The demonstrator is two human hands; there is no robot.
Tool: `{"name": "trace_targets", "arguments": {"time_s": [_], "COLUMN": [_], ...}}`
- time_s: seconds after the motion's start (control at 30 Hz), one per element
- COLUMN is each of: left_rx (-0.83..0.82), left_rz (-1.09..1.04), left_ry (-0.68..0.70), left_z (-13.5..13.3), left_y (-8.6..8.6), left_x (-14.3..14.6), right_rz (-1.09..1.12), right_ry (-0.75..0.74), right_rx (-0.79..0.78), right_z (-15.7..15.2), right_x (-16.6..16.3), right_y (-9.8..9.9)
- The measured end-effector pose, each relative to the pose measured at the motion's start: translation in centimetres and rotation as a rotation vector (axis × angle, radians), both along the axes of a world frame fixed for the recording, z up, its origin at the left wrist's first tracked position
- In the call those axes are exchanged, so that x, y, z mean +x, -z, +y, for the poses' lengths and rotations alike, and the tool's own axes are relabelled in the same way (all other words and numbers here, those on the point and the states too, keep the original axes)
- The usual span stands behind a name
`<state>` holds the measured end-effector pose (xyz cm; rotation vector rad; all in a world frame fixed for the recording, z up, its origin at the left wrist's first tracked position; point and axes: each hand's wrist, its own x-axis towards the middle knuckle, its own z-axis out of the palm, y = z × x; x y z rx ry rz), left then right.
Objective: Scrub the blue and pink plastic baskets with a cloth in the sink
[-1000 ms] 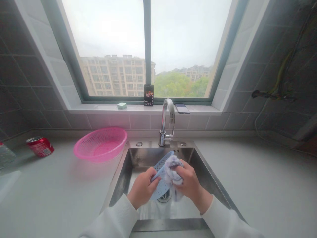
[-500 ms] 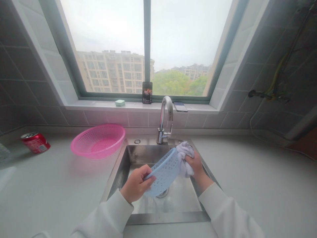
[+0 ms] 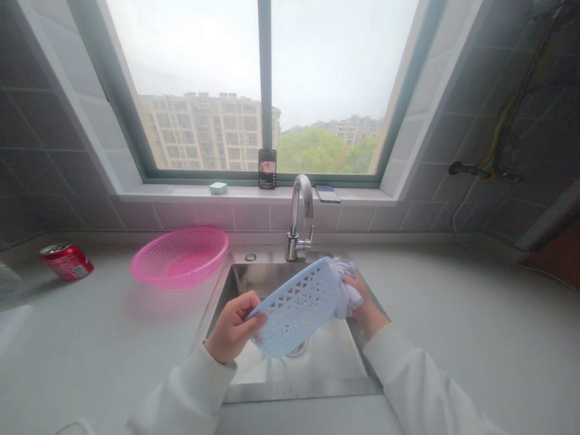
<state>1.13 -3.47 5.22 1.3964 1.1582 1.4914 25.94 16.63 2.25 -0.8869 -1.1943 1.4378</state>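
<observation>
- Head view, hands: the left hand is curled, fingers closed around the near left edge of a light-blue perforated plastic basket.
- The right hand is closed on a crumpled white cloth, which is pressed against the basket's right end.
- The basket is held tilted in the air above a stainless steel sink, over the drain; the sink is not touched by it.
- White sleeves are worn on both arms.
- Far side: a chrome faucet stands behind the sink.
- Left on the countertop: a pink plastic basket is placed just beside the sink, and a red soda can lies further left.
- On the windowsill: a small green box, an upright phone and a flat phone are seen.
</observation>
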Motion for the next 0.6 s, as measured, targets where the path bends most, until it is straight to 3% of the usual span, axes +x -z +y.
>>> {"name": "trace_targets", "arguments": {"time_s": [0.17,0.33,0.6], "left_rx": [-0.042,-0.14,-0.145], "left_rz": [0.085,-0.008,0.09], "left_ry": [0.167,0.343,0.215], "left_z": [0.6,1.1,2.0], "left_y": [-0.2,0.1,0.8], "left_x": [-0.1,-0.5,-0.4], "right_rz": [-0.084,-0.131,-0.314], "right_ry": [0.05,0.106,0.171], "right_rx": [0.159,0.295,0.39], "right_z": [0.4,0.7,-1.2], "right_x": [0.4,0.9,0.6], "right_y": [-0.1,-0.1,-1.8]}}
